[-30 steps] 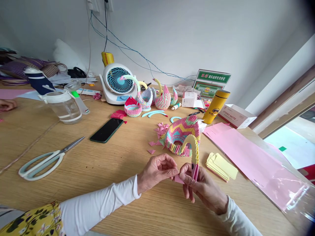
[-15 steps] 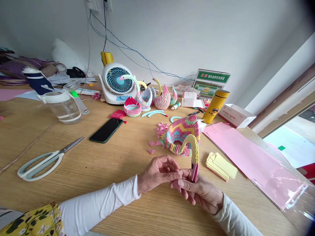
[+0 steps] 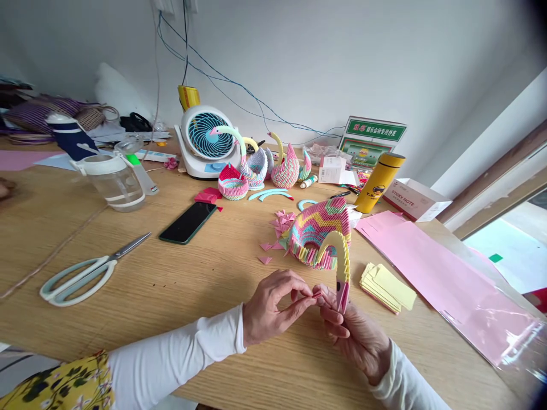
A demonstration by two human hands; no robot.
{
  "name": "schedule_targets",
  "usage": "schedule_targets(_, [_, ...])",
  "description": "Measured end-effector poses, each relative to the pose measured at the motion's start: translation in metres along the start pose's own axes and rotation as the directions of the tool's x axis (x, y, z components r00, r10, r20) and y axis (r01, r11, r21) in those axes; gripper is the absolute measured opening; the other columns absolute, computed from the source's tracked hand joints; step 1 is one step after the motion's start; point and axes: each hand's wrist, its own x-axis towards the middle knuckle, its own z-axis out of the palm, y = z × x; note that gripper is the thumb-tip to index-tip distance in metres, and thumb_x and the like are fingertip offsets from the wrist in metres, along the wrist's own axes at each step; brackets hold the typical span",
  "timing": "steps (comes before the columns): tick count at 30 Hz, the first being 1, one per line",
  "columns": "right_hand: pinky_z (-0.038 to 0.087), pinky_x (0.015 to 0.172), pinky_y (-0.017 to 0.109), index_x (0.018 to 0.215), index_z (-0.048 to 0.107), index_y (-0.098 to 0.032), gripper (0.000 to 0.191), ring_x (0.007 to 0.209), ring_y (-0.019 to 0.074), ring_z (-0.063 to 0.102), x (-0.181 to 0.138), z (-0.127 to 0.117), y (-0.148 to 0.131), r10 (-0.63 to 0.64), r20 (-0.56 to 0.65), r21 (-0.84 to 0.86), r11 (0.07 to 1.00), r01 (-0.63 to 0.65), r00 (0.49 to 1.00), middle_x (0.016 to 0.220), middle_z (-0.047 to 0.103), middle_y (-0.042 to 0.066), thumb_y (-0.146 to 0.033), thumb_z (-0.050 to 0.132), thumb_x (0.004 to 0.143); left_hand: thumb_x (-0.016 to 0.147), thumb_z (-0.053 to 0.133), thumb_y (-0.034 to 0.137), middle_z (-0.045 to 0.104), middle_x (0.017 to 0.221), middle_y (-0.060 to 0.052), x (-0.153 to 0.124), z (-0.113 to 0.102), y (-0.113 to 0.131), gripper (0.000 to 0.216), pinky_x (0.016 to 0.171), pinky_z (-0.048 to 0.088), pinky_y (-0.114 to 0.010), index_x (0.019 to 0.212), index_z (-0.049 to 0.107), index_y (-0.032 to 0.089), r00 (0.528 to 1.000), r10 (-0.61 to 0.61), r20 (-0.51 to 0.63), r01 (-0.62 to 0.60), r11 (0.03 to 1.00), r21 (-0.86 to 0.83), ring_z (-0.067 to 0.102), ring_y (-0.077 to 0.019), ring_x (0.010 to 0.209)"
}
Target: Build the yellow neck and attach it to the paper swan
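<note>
A small pink folded paper piece (image 3: 317, 295) is pinched between the fingertips of my left hand (image 3: 277, 304). My right hand (image 3: 352, 333) meets it from the other side, thumb and fingers closed at the piece's right end. In front of the right hand hangs the pink head of a folded-paper swan (image 3: 342, 296), its yellow neck arching up and over. The swan's pink, yellow and blue body lies tipped behind my hands, its hollow side facing me. Loose pink paper triangles (image 3: 284, 219) are heaped left of the body.
Scissors (image 3: 92, 279) and a phone (image 3: 188, 222) lie to the left. Yellow paper slips (image 3: 387, 287) and pink sheets (image 3: 440, 273) are on the right. Finished paper swans (image 3: 285, 168), a fan (image 3: 209, 139), a water jug (image 3: 113, 182) and a yellow bottle (image 3: 378, 183) stand farther back.
My fingers have turned the pink paper piece, which now appears edge-on between both hands. The view has shifted slightly, and a blurred shape has appeared at the left edge.
</note>
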Motion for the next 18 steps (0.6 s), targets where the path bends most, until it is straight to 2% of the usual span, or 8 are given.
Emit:
schedule_targets(4, [0.035,0.030,0.002,0.077,0.073,-0.011,0.034,0.038,-0.0026,0.043,0.0013,-0.0025,0.0017,-0.001,-0.033,0.030,1.000,0.002,0.999,0.063,0.063,-0.003,-0.023,0.094,0.054,0.089,0.059,0.019,0.066,0.079,-0.003,-0.0004,0.0005,-0.0038,0.005,0.074,0.046,-0.026,0.086,0.062,0.016,0.997,0.078,-0.008,-0.076,0.984,0.161,0.059,-0.0124,0.073])
schedule_targets(10, [0.034,0.030,0.002,0.075,0.072,-0.010,0.037,0.039,-0.0022,0.042,0.0019,-0.0050,0.0045,-0.033,-0.068,-0.022,0.999,0.032,0.997,0.060,0.059,-0.004,-0.027,0.095,0.053,0.089,0.057,0.015,0.069,0.082,-0.001,0.0007,-0.0013,-0.0062,0.003,0.075,0.043,-0.026,0.089,0.059,0.018,0.985,0.165,0.050,-0.172,0.939,0.298,0.061,-0.0121,0.074])
schedule_targets(18, [0.032,0.031,0.004,0.073,0.073,-0.012,0.034,0.040,-0.0010,0.036,0.0015,0.0016,0.0058,-0.135,-0.129,-0.191,0.976,0.109,0.982,0.060,0.056,-0.003,-0.034,0.093,0.056,0.091,0.053,0.019,0.071,0.081,-0.001,0.0017,-0.0028,-0.0072,0.009,0.076,0.042,-0.030,0.085,0.060,0.018,0.984,0.133,0.120,-0.172,0.891,0.420,0.063,-0.0125,0.072])
